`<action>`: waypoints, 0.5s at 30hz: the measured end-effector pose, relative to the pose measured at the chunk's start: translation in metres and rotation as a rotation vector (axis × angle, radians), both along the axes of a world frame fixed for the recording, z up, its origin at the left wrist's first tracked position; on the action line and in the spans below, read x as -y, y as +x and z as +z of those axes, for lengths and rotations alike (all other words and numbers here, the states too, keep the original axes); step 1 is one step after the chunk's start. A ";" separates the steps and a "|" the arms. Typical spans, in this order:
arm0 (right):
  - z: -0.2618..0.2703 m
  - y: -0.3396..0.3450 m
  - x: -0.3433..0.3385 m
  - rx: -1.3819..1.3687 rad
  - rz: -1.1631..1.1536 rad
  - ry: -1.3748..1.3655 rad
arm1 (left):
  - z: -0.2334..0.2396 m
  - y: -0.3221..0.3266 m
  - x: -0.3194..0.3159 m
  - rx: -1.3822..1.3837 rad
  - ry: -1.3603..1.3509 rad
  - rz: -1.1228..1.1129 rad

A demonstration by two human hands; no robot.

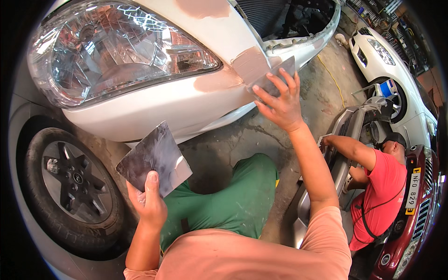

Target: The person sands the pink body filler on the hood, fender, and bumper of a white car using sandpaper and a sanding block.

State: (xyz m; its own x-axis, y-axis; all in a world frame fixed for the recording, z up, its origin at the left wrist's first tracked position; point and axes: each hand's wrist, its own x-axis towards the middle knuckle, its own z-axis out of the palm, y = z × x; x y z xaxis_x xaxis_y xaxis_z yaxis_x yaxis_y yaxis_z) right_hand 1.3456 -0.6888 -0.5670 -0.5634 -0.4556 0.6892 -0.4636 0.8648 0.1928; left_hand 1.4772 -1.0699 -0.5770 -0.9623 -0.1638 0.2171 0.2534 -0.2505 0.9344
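My left hand [150, 199] grips a dark square plate [154, 157] with grey putty near its lower right corner, held below the white car bumper [157, 108]. My right hand [280, 101] presses a thin, flat grey spreader [276, 77] against the bumper's right part, fingers spread over it. Beside the spreader lies a patch of brownish-grey body filler [248, 64], touching the corner of the headlight [133, 52]. A second filler patch [204, 7] shows higher up on the bumper. The spreader's working edge is partly hidden.
A wheel [73, 178] stands at the left. To the right, a person in a red shirt [379, 196] works at a detached bumper [350, 136]. A yellow cord [332, 77] runs over the concrete floor. A white car [395, 70] and a dark red car [402, 238] stand beyond.
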 end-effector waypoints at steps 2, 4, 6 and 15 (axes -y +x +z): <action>-0.005 0.006 -0.005 0.023 -0.019 0.009 | 0.004 0.000 0.000 0.012 -0.013 0.033; 0.003 0.013 0.000 0.012 -0.013 0.006 | 0.000 0.000 0.001 0.021 -0.029 0.042; 0.013 0.008 0.016 -0.004 0.006 0.030 | -0.005 0.001 0.000 0.036 -0.043 0.049; -0.012 0.013 -0.009 0.012 -0.027 0.024 | 0.005 0.002 -0.004 0.020 -0.062 0.018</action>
State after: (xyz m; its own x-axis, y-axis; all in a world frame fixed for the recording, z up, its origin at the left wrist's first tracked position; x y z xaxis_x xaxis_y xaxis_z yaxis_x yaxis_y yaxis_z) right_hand 1.3588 -0.6793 -0.5786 -0.5835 -0.4563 0.6718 -0.4425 0.8723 0.2081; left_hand 1.4792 -1.0662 -0.5716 -0.9635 -0.1683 0.2080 0.2385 -0.1875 0.9529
